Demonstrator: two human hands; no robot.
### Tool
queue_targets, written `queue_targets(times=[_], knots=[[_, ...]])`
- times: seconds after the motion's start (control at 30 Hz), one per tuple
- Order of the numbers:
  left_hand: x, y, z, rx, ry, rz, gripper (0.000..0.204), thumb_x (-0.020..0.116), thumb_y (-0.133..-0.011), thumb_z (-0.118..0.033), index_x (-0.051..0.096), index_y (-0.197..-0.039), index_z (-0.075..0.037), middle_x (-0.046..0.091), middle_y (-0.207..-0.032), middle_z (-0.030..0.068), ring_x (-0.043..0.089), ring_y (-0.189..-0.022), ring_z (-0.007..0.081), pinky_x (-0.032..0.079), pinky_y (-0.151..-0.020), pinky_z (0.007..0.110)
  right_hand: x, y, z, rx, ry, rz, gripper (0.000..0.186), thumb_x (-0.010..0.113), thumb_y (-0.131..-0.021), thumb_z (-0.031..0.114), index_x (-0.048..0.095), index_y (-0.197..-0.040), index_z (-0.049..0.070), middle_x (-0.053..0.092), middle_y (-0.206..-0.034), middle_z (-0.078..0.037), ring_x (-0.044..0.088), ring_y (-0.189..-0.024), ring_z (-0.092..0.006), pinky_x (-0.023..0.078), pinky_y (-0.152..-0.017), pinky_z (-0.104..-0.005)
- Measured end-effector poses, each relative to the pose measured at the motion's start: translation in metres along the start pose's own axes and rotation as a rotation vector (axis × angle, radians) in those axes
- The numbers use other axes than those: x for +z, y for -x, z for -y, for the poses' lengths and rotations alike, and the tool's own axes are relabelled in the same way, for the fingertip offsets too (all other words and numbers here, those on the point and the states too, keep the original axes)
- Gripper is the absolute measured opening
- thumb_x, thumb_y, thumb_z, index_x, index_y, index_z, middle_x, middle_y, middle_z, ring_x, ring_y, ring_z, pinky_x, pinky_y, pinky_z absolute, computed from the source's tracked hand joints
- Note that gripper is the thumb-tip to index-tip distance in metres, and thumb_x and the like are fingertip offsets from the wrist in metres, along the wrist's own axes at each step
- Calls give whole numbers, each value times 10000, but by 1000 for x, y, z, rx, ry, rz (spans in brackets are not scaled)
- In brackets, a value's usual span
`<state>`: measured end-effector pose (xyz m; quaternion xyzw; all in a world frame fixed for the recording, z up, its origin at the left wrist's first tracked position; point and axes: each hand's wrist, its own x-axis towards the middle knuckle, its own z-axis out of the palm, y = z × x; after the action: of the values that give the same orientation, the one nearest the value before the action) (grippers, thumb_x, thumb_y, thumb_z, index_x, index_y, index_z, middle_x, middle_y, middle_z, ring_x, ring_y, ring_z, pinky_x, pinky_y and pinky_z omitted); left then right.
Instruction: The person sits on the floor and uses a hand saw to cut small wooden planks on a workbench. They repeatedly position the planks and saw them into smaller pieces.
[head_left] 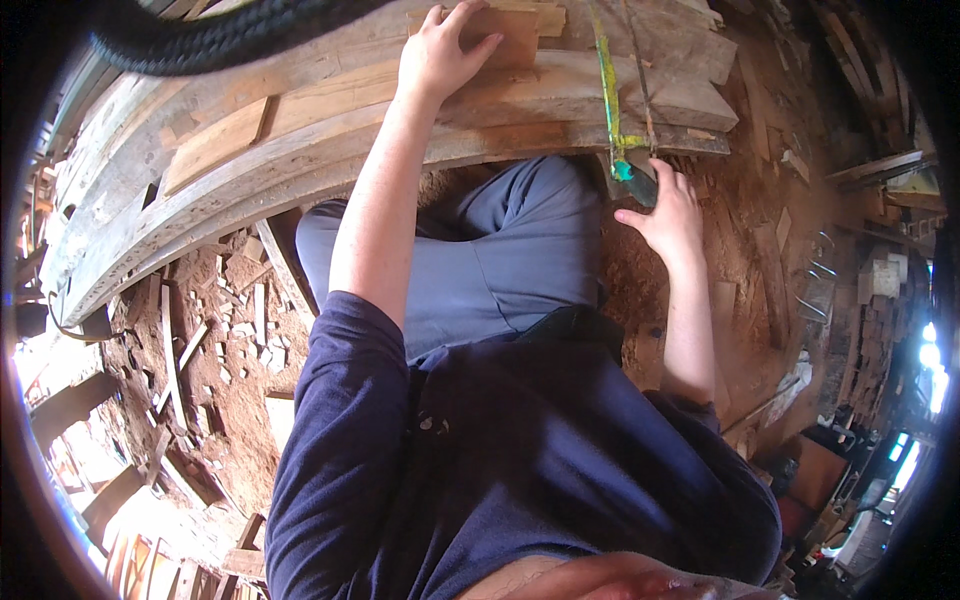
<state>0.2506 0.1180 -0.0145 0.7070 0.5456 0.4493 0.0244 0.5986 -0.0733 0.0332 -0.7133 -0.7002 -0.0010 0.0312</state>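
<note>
My left hand (440,55) reaches out over the planks, thumb spread from the fingers, and rests on a small flat wooden board (510,42). My right hand (672,215) is at the near end of what looks like a frame saw (608,85), with a worn yellow-green bar, a thin dark strip beside it and a teal patch at the near end. The thumb and fingers of that hand are apart, around a dark end piece, and I see no closed grip. The saw lies across the edge of the long wooden planks (330,130).
A loose thin board (215,145) lies on the planks at the left. Wood offcuts (245,330) and sticks litter the dusty ground on the left. More scrap wood (770,270) lies on the right. A thick black braided cord (220,45) crosses the upper left.
</note>
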Motion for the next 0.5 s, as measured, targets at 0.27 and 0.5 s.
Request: queue_targets(times=[0.27, 0.5], knots=[[6, 1, 5, 50, 36, -86, 541, 773, -901, -513, 664, -1376, -277, 687, -1162, 202, 761, -878, 380, 642, -798, 480, 58, -47, 31, -7, -37, -166, 397, 813, -910, 416, 682, -894, 42, 733, -791, -216, 737, -801, -454, 587, -734, -548], [0, 3, 2, 53, 70, -74, 568, 794, -904, -479, 640, -1415, -285, 659, -1211, 193, 748, -896, 363, 638, -821, 490, 59, -19, 8, -90, -351, -284, 379, 809, -933, 341, 627, -777, 47, 643, -620, -174, 705, -611, -384, 523, -564, -463]])
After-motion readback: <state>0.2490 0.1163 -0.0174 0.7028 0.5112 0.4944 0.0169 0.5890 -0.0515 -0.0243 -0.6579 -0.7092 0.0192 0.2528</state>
